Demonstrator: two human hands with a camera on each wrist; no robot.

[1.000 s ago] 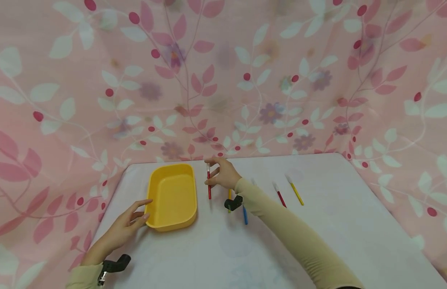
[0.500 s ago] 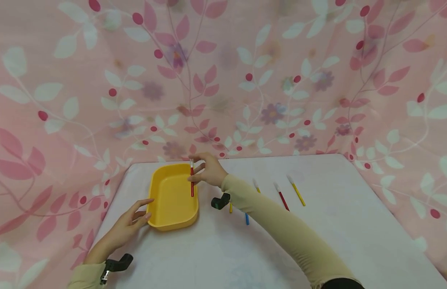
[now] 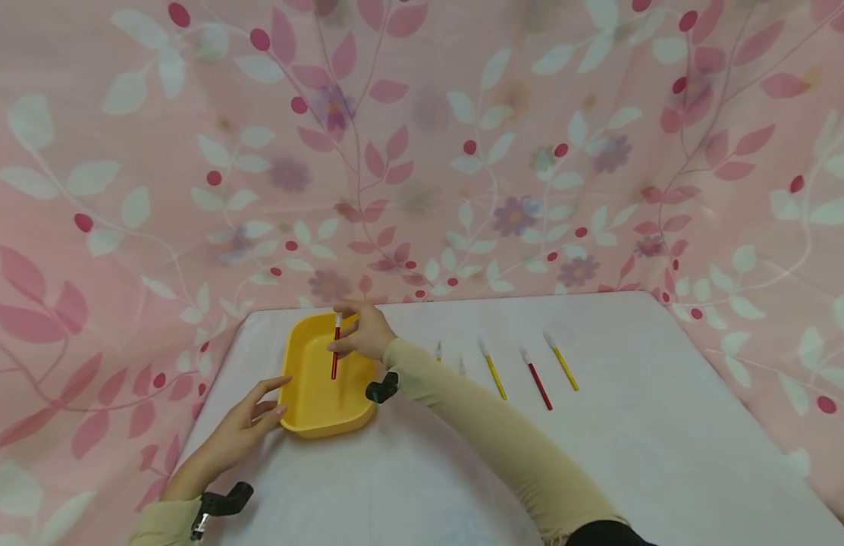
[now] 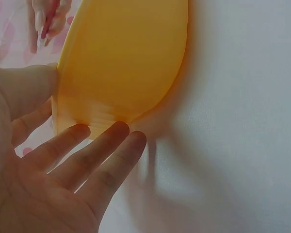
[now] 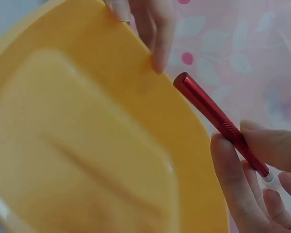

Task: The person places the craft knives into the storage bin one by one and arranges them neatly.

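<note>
My right hand pinches a red craft knife with a clear cap, fingers near the capped end. The knife hangs nearly upright over the yellow tray. In the right wrist view its knurled red handle points toward the tray, and a thin shadow falls on the tray floor. My left hand rests against the tray's left side. From the left wrist view, its extended fingers touch the outer wall and the thumb lies at the rim.
Right of the tray, on the white tabletop, lie a yellow craft knife, a red craft knife and another yellow craft knife. Two more capped tips show behind the right sleeve. A pink floral cloth hangs behind.
My right hand has carried the red craft knife left, from beside the tray, across its right rim and over its inside. The left hand has stayed at the tray.
</note>
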